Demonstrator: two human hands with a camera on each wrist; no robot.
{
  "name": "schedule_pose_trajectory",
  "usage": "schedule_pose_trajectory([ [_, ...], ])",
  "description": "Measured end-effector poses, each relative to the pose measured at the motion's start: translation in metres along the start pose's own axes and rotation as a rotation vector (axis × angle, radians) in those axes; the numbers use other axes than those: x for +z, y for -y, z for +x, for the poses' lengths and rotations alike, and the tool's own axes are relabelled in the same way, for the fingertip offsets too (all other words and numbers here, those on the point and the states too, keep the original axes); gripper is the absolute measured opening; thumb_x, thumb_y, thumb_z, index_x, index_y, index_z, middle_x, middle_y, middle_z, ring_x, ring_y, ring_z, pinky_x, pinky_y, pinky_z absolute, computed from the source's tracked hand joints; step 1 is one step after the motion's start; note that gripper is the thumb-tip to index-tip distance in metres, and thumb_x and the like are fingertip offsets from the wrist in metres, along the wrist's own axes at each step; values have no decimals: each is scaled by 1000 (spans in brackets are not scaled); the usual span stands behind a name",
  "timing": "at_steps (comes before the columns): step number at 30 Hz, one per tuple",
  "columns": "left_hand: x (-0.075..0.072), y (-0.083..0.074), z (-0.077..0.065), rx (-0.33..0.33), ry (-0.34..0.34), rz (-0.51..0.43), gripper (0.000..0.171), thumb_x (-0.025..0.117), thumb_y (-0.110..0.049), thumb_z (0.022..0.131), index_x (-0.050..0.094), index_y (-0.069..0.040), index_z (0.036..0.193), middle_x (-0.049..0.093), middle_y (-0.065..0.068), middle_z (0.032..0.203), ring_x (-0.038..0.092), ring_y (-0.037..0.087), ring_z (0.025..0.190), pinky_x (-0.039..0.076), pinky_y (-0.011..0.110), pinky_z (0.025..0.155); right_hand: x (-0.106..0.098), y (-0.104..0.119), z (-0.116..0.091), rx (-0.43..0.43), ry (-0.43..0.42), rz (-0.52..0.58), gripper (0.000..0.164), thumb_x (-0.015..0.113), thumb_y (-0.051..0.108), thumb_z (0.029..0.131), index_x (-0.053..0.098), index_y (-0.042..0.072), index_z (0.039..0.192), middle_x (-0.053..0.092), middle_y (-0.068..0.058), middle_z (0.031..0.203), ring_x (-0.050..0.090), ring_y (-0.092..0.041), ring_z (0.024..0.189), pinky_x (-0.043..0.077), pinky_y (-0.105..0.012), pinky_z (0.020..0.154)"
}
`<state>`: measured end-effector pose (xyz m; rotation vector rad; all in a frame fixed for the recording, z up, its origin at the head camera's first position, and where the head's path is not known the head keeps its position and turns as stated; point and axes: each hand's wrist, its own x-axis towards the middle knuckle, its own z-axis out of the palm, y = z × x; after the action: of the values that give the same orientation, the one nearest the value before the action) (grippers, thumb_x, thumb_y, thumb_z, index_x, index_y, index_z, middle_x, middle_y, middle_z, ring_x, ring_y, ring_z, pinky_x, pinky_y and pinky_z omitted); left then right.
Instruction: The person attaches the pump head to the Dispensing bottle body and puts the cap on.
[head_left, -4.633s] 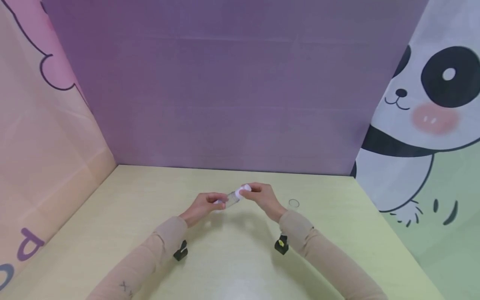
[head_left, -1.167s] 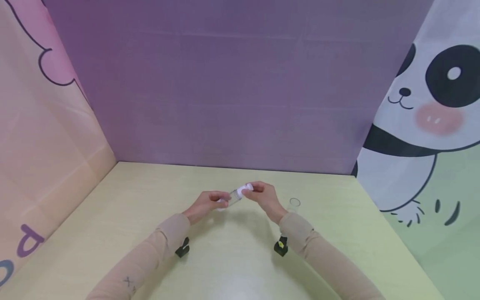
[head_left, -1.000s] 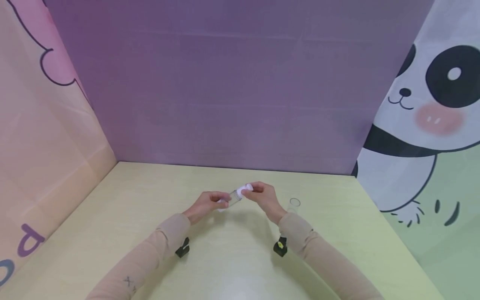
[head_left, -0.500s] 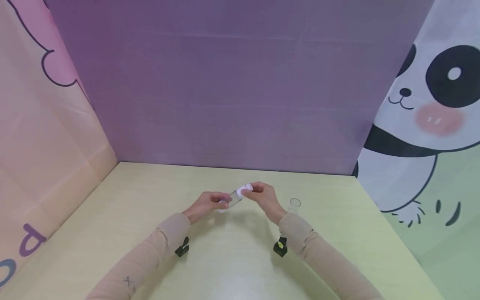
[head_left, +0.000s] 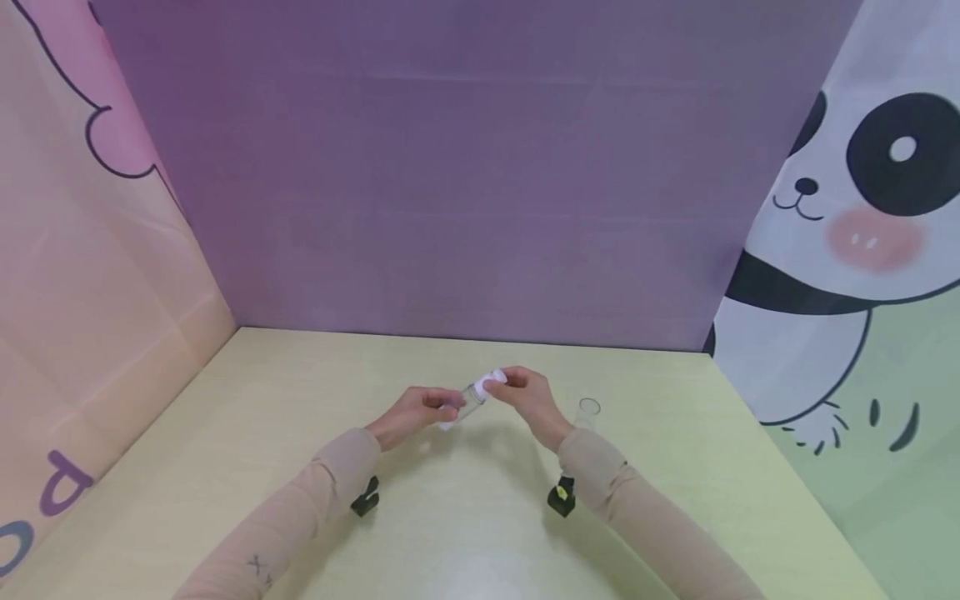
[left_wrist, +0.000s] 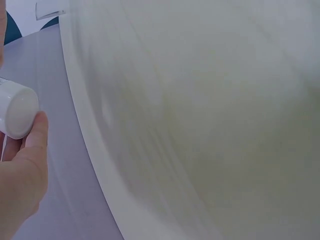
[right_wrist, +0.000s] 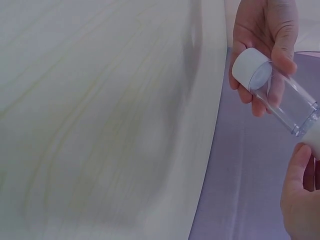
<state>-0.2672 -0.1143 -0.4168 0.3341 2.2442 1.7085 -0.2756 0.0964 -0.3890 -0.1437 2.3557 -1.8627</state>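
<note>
A small clear bottle (head_left: 472,402) with a white base and a white top is held tilted above the table, its top end up and to the right. My left hand (head_left: 418,410) grips the lower part; in the right wrist view its thumb lies along the clear body beside the white base (right_wrist: 250,67). My right hand (head_left: 528,398) pinches the white top (head_left: 489,383) between thumb and fingers. The left wrist view shows the round end of the white base (left_wrist: 22,112) by the left thumb. Through the wall the bottle's body looks see-through. The right fingers partly cover the top.
Beyond the right wrist a clear, cup-shaped piece (head_left: 588,407) stands on the pale wooden table (head_left: 465,517), partly covered by the sleeve. A purple backdrop (head_left: 465,208) rises behind the table's far edge. Black cameras (head_left: 561,496) hang under both wrists.
The left hand has shifted slightly right and the bottle tilts a little more steeply, with more of its white base showing below the hand. Both hands keep their hold.
</note>
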Motion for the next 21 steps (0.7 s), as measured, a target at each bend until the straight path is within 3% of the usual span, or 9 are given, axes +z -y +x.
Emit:
schedule_pose_trajectory([
  [11,1,1,0,-1,-4,5,31,61,-21,86,60,-15,117,59,4,121,54,19,108,42,40,95,-2,-2,-1,-24,34,-4,43,69,34,78,59,13,114,63,-4,110,59,-18,100,42,-44,95],
  [21,1,2,1,-10,-3,19,32,62,-23,86,60,-16,117,59,4,122,54,20,110,42,41,95,-5,-3,2,-120,179,132,44,56,2,87,47,11,129,53,-6,131,49,-21,121,39,-36,100],
])
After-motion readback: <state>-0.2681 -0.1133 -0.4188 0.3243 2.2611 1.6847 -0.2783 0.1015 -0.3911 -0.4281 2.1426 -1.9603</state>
